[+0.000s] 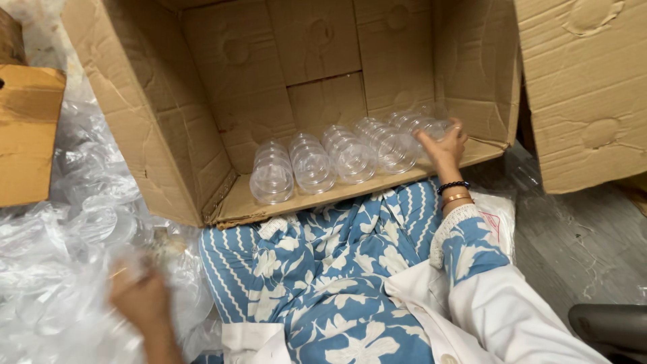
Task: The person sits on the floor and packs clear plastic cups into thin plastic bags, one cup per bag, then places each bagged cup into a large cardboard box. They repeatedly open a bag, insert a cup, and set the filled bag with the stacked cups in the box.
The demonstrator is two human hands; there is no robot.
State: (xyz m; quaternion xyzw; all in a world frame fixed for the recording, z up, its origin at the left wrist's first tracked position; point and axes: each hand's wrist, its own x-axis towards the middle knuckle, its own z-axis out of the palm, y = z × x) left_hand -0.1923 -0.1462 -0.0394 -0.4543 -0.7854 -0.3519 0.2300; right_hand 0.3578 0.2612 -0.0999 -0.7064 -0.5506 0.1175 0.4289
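Observation:
A large cardboard box [202, 114] lies on its side, its opening toward me. Inside, several stacks of clear plastic containers [313, 162] lie in a row along the lower wall. My right hand [443, 147] reaches into the box and rests its fingers on the rightmost clear stack [416, 125]. My left hand [138, 296], blurred, is down at the lower left among crumpled clear plastic wrap [60, 269]; whether it grips the wrap cannot be told.
A second cardboard box [586, 87] stands at the right, another cardboard piece [27, 128] at the left. My lap in blue-and-white patterned cloth [337, 269] fills the foreground. A white plastic bag [495, 216] lies by my right arm on grey floor [579, 243].

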